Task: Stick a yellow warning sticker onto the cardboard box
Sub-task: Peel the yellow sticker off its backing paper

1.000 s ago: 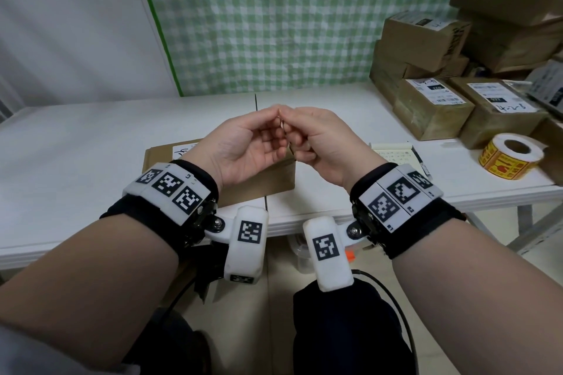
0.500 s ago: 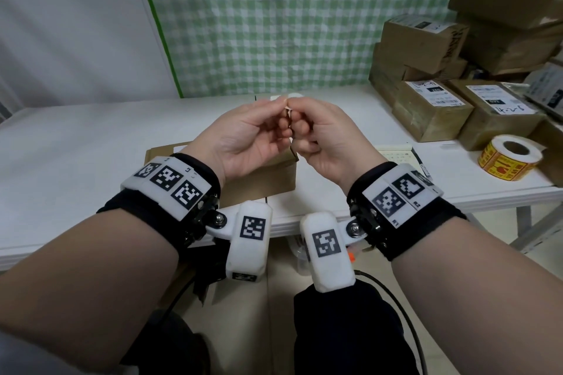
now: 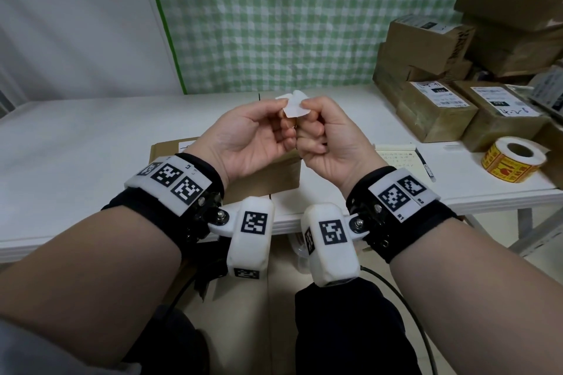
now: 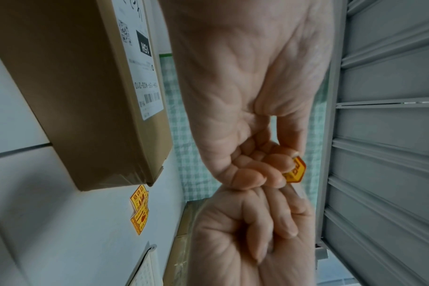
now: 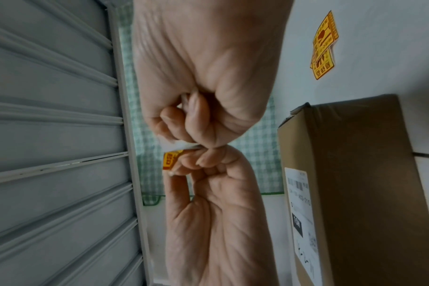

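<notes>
Both hands are raised above the cardboard box (image 3: 275, 175), probably so the peeling is done close to the eyes; the left hand (image 3: 249, 138) pinches the yellow warning sticker (image 4: 295, 171) between thumb and fingertips, and the right hand (image 3: 327, 137), fingers curled, pinches the white backing paper (image 3: 294, 105), I think to pull it away; the box waits on the table (image 3: 76, 143) under the hands, with its top free to receive the sticker.
</notes>
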A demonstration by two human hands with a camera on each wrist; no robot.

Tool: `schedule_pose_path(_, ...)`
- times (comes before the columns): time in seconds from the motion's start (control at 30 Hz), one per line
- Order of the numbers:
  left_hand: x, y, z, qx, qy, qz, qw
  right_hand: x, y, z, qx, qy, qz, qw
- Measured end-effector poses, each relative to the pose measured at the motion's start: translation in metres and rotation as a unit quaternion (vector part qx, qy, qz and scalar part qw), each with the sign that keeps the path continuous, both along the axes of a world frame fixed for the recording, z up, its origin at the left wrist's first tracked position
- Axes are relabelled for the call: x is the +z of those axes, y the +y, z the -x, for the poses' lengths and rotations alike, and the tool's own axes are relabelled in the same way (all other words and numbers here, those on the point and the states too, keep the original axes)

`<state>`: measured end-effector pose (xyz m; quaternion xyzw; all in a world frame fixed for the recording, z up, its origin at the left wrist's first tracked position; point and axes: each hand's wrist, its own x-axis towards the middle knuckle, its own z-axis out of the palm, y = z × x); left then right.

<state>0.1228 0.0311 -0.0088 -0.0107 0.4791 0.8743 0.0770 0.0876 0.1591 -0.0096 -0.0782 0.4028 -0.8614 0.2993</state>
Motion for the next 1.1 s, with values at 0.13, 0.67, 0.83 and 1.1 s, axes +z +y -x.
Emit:
schedule_pose_path(0.13,-0.0026,-0.0031,0.0007,0.020,-0.007,0.035,0.999,0.0009,-0.0011,-0.0004,-0.010,0.026,-0.074,0.997)
schedule_pose_path(0.67,-0.0062,-0.0061,0.0062,0.023,-0.020,0.164,0.986,-0.0057,-0.0063,-0.0004,-0.026,0.150,-0.213,0.965)
schedule_pose_path(0.83,-0.0028,-0.0036,0.0025,0.008,0.024,0.141,0.990,-0.0021,-0.0050,-0.0017,-0.004,0.112,-0.144,0.983)
schedule_pose_path(1.1,-0.0048,-0.0074,0.0002,-0.006,0.023,0.086,0.996,-0.0083,-0.0050,-0.0049,0.007,0.053,-0.053,0.997)
